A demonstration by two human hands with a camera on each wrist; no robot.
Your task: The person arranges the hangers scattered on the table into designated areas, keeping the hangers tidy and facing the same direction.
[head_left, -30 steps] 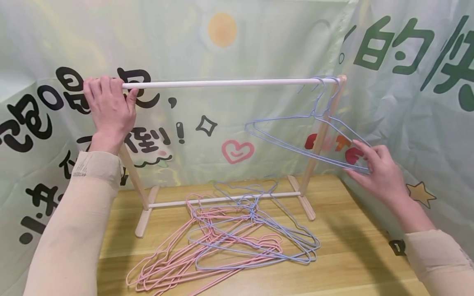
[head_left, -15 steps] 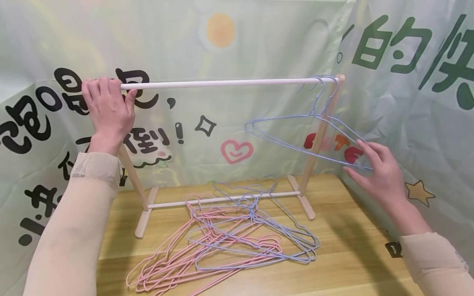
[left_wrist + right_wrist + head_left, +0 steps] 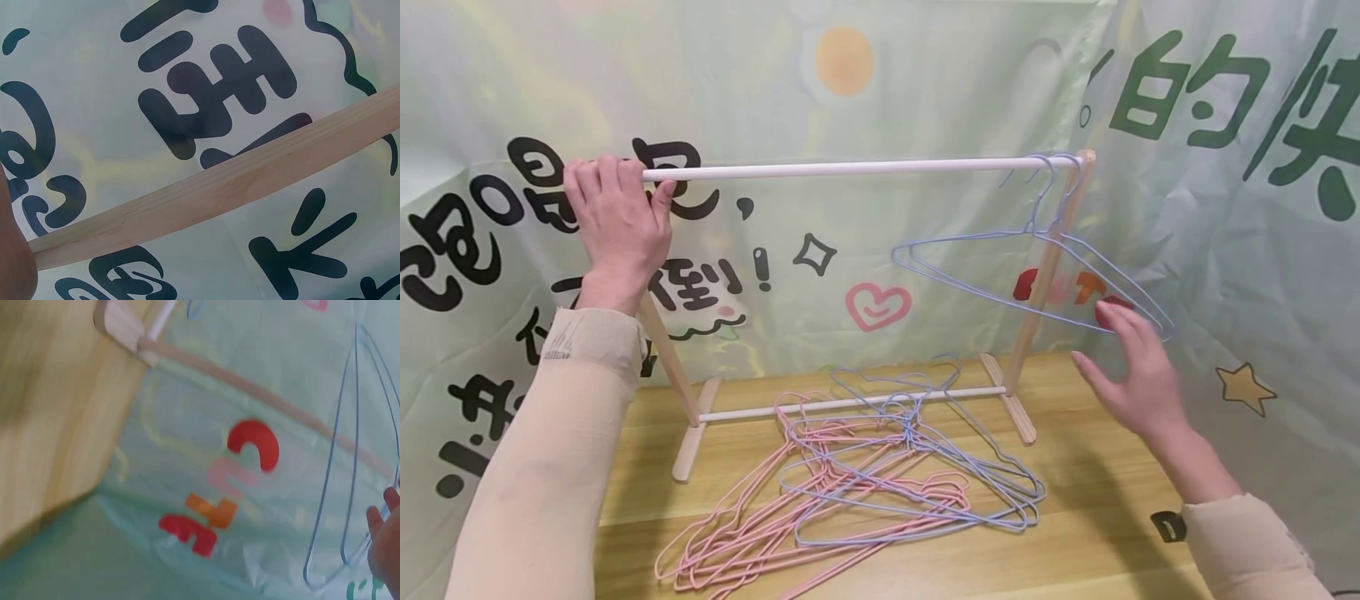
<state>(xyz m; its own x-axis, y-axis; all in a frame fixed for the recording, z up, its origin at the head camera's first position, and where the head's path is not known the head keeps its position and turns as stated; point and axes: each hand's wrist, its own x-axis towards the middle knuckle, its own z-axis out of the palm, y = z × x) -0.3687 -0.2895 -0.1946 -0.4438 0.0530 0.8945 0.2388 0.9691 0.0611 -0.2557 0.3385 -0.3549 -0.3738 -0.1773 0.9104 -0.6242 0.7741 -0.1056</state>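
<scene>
My left hand [image 3: 621, 221] grips the left end of the rack's white top rail [image 3: 850, 169], fingers over it and thumb below. Two blue wire hangers [image 3: 970, 240] hang side by side near the rail's right end. Just below their right corners is my right hand [image 3: 1138, 379], thumb and fingers spread, nothing between them; its fingertips overlap the hangers' lower wire in the head view. In the right wrist view, the fingers [image 3: 392, 499] show at the right edge beside the hanging hangers [image 3: 356, 425]. The left wrist view has the rack's wooden post [image 3: 206, 178] leading to the left hand.
Below the rail, a tangled pile of pink hangers [image 3: 752, 517] and blue hangers [image 3: 917, 433] lies on the wooden table [image 3: 1090, 533]. The rack's lower bar [image 3: 737, 413] and wooden feet [image 3: 696, 450] stand behind it. Printed cloth [image 3: 775, 83] closes off the back and sides.
My right hand has come off the right corners of the hanging hangers and moved down and left, fingers spreading. The left hand has kept its grip on the rail.
</scene>
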